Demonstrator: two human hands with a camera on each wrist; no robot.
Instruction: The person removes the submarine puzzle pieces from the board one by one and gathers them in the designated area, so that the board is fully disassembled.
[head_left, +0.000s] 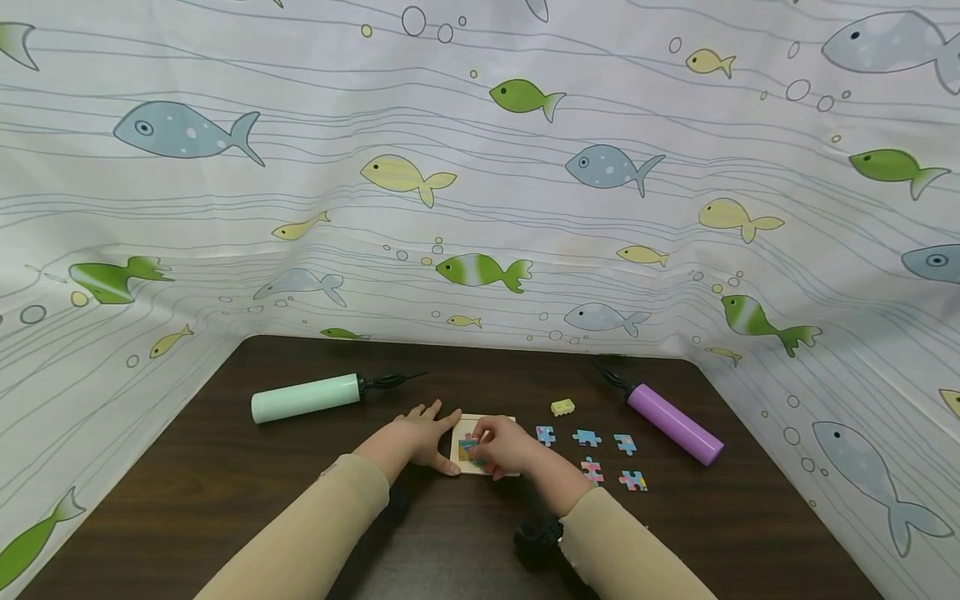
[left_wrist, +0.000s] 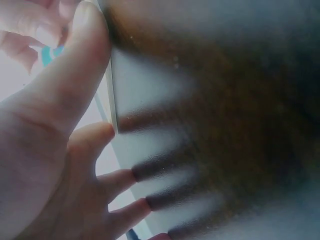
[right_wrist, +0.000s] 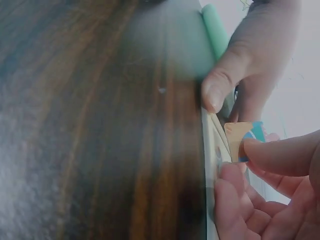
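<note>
A small pale wooden puzzle tray [head_left: 470,422] lies flat on the dark table. My left hand [head_left: 423,435] has its fingers spread on the table, with thumb and index finger at the left edge of the tray. Over the tray, my right hand [head_left: 504,446] pinches a puzzle piece [right_wrist: 235,137] between thumb and fingers. That piece, tan and teal, stands tilted above the tray in the right wrist view. Part of the tray is covered by the right hand. To the right lie several loose puzzle pieces [head_left: 587,437], blue and pink.
Behind the loose pieces sits a yellow toy block [head_left: 562,407]. A mint-green hand pump [head_left: 306,399] lies at the back left, and a purple hand pump [head_left: 675,423] at the right. A fish-patterned curtain [head_left: 480,208] encloses the table's back and sides.
</note>
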